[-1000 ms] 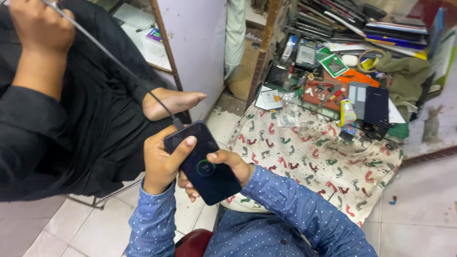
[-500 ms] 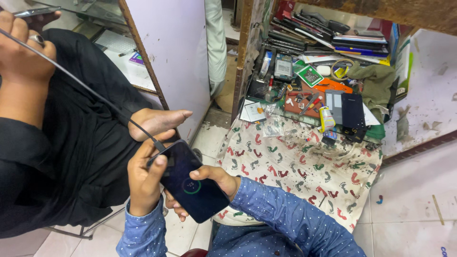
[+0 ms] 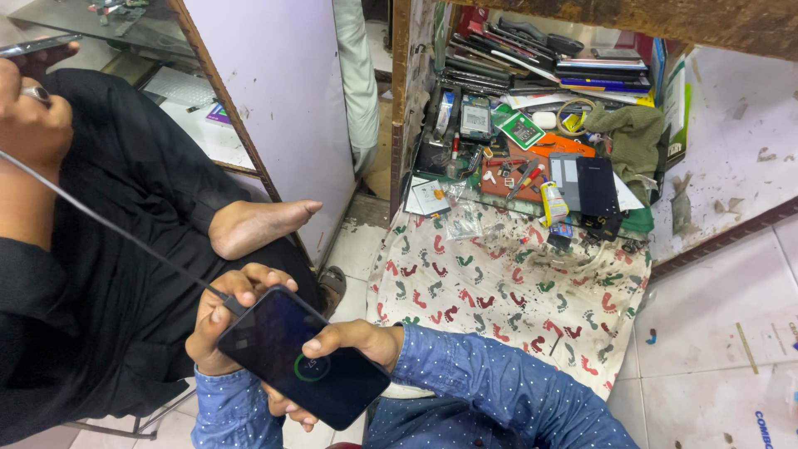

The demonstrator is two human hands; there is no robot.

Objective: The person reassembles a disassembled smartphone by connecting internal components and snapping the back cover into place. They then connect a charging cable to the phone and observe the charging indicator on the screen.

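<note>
I hold a dark smartphone [image 3: 299, 357] in both hands at the bottom left of the view; its screen shows a green ring. My left hand [image 3: 220, 320] grips the phone's upper end, where a grey cable [image 3: 108, 229] is plugged in. My right hand [image 3: 349, 345] holds the phone's long edge, fingers under it and thumb on top. The cable runs up and left towards the raised hand [image 3: 29, 108] of a person in black clothes sitting beside me, whose bare foot [image 3: 258, 224] is just above my hands.
A workbench covered with a footprint-patterned cloth [image 3: 507, 291] stands to the right, its far part cluttered with phones, tools and small parts [image 3: 532, 158]. A white cabinet panel [image 3: 274, 91] rises behind the seated person. Tiled floor [image 3: 723, 333] lies at right.
The view has swung a little, so the phone and my hands sit lower and further left. My grip on the phone and the plugged cable is the same.
</note>
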